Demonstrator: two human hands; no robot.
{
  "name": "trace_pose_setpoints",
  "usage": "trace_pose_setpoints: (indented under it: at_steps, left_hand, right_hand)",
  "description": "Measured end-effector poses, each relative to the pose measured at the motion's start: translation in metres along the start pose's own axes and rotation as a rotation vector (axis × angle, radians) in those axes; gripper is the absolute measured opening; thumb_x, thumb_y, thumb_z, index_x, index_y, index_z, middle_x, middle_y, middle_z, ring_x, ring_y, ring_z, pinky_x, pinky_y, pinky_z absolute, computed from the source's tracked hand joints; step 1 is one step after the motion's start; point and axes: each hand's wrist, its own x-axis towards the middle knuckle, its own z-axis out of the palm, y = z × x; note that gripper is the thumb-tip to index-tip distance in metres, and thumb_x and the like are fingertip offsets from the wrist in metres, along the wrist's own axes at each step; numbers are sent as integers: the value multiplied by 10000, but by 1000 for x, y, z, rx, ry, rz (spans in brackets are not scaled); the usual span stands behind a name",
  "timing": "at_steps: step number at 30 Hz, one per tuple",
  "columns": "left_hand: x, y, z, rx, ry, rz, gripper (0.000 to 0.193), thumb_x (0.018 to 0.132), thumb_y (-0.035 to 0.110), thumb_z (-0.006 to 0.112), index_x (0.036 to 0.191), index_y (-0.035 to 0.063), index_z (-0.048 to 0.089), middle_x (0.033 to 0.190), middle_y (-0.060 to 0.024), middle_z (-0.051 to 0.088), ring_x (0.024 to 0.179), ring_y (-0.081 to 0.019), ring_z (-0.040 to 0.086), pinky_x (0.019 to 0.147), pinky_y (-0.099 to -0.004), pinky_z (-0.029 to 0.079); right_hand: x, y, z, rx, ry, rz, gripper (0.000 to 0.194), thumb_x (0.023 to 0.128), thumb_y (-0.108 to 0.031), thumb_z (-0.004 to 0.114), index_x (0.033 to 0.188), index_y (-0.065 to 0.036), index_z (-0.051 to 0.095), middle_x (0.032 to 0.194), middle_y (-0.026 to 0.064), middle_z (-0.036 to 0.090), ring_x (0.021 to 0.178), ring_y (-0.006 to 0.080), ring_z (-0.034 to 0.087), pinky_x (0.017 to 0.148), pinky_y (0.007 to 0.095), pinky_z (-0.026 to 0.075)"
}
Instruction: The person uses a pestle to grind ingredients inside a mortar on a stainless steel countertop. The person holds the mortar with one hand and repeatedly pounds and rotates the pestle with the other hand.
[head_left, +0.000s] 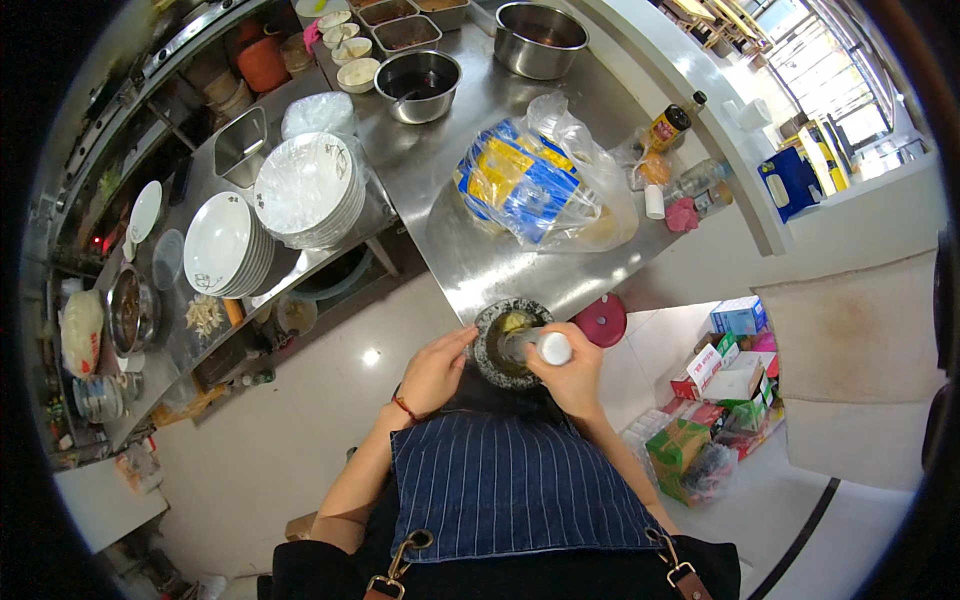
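A speckled black-and-white stone mortar (491, 369) stands at the near corner of the steel table, close in front of the striped apron. Some yellowish food (516, 322) shows inside it. My left hand (433, 373) rests against the mortar's left rim, fingers extended, steadying nothing else. My right hand (574, 371) is closed around a clear bottle or shaker with a white cap (554, 349), held over the mortar and tilted. Its lower end reaches over the bowl's inside; whether it touches the contents cannot be told.
Beyond the mortar, plastic-wrapped blue and yellow packs (525, 184) lie on the steel table (465, 262). Steel pots (420, 109) stand farther back. Bottles (667, 127) line the right wall. Stacked plates (225, 244) occupy the left counter. A maroon stool (602, 320) and boxes (731, 379) are at the right.
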Motion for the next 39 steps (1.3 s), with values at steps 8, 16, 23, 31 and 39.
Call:
trace_pose_setpoints:
  at_steps: [8, 16, 23, 31, 39]
  left_hand:
    - [-10, 7, 2, 452, -182, 39, 422, 908, 113, 576, 1327, 59, 595, 1537, -76, 463, 1269, -247, 578, 1048, -504, 443]
    - [-12, 17, 4, 565, -201, -10, 428, 920, 137, 538, 1343, 105, 591, 1561, -33, 437, 1259, -215, 589, 1058, -552, 421]
    - [-12, 19, 4, 591, -205, -18, 439, 925, 152, 535, 1360, 105, 579, 1561, -19, 437, 1238, -203, 601, 1069, -585, 394]
    - [-11, 23, 7, 605, -220, -51, 468, 925, 165, 541, 1390, 111, 561, 1562, -29, 435, 1225, -195, 608, 1089, -587, 374]
    - [-10, 19, 6, 586, -247, -57, 463, 928, 181, 563, 1387, 116, 564, 1562, -34, 434, 1190, -210, 633, 1081, -582, 389]
  right_hand:
    - [12, 1, -6, -38, -42, 45, 248, 741, -116, 824, 933, -22, 699, 821, 141, 719, 745, 190, 717, 707, 309, 558]
    - [12, -3, -8, -26, -38, -1, 242, 741, -114, 818, 929, -29, 693, 820, 141, 715, 750, 225, 728, 701, 323, 562]
    - [9, -3, -4, -30, -88, -6, 242, 761, -119, 815, 944, -15, 697, 775, 106, 703, 716, 129, 670, 673, 294, 538]
    - [17, 4, -2, 11, -137, 70, 235, 766, -137, 811, 939, -25, 700, 764, 77, 701, 732, 99, 661, 681, 286, 537]
    - [16, 3, -10, 35, -61, 112, 230, 737, -131, 808, 916, -25, 707, 799, 128, 720, 747, 173, 720, 708, 306, 558]
